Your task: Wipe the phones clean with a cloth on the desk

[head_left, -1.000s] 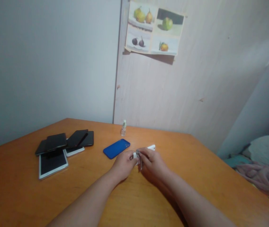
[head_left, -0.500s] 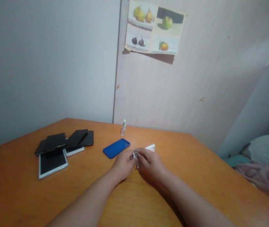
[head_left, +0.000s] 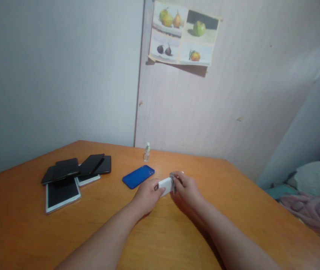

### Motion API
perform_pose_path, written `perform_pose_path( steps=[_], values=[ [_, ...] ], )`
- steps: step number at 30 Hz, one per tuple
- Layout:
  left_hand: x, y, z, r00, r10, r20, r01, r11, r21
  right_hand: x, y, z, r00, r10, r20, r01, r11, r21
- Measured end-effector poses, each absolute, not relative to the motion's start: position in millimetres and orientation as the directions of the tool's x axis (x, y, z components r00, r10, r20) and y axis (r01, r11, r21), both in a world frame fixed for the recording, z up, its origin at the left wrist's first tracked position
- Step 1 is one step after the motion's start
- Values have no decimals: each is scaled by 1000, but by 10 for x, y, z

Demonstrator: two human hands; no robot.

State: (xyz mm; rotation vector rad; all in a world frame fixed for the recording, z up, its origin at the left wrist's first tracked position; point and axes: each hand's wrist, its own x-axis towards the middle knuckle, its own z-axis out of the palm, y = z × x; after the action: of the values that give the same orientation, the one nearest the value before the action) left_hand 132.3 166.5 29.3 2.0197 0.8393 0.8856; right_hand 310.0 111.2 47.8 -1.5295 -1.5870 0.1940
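My left hand (head_left: pixel 148 195) grips the near-left end of a white phone (head_left: pixel 165 186), its thumb over the edge. Pressed against the phone's face is a small crumpled grey cloth (head_left: pixel 172 177), pinched in the fingers of my right hand (head_left: pixel 187 188). The phone is tilted just above the table, and its far end is mostly hidden behind my right hand. Just beyond my left hand lies a blue phone case (head_left: pixel 138 176) with a camera cutout.
A small clear bottle (head_left: pixel 147 153) stands upright near the back edge of the orange wooden table (head_left: pixel 160 240). Several dark devices (head_left: pixel 66 168) lie piled on the left, beside a white-framed tablet (head_left: pixel 63 194). Bedding (head_left: pixel 314 210) is beyond the table's right edge.
My right hand and the cloth have slid right along the phone, uncovering its white surface near my left hand. My left hand has stayed about where it was.
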Motion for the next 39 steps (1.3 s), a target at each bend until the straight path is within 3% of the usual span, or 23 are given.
perform_pose_path(
  steps=[3,5,10,13,18,21,27,30,33,37,39],
  values=[
    [1326,1664,284,580,747,327,134,-483,865,2826,1036,521,-29,877,480,663,376,-647],
    [1324,1662,288,586,739,332,129,-489,862,2839,1036,537,-71,886,459,668,383,-638],
    [1321,1671,295,534,788,305,290,-510,810,3284,1146,503,227,854,468,767,139,-626],
    [1325,1681,282,534,790,300,305,-511,804,3330,1164,484,268,835,481,769,116,-629],
    [1328,1684,253,575,750,326,176,-503,846,2894,1054,511,1,873,488,682,356,-639],
    [1326,1680,252,583,740,336,158,-509,846,2830,1038,527,-66,877,477,651,400,-646],
    [1323,1677,288,532,792,300,290,-504,814,3398,1199,467,266,837,478,773,111,-624],
    [1322,1683,293,540,785,304,290,-513,808,3482,1222,451,330,811,483,771,63,-633],
    [1323,1690,276,544,785,297,278,-503,818,3247,1163,463,230,851,472,734,166,-658],
    [1325,1687,261,572,754,323,178,-499,848,2861,1054,507,-29,887,461,655,365,-661],
    [1323,1678,273,579,746,329,163,-501,850,2841,1047,521,-68,884,462,655,389,-647]
  ],
)
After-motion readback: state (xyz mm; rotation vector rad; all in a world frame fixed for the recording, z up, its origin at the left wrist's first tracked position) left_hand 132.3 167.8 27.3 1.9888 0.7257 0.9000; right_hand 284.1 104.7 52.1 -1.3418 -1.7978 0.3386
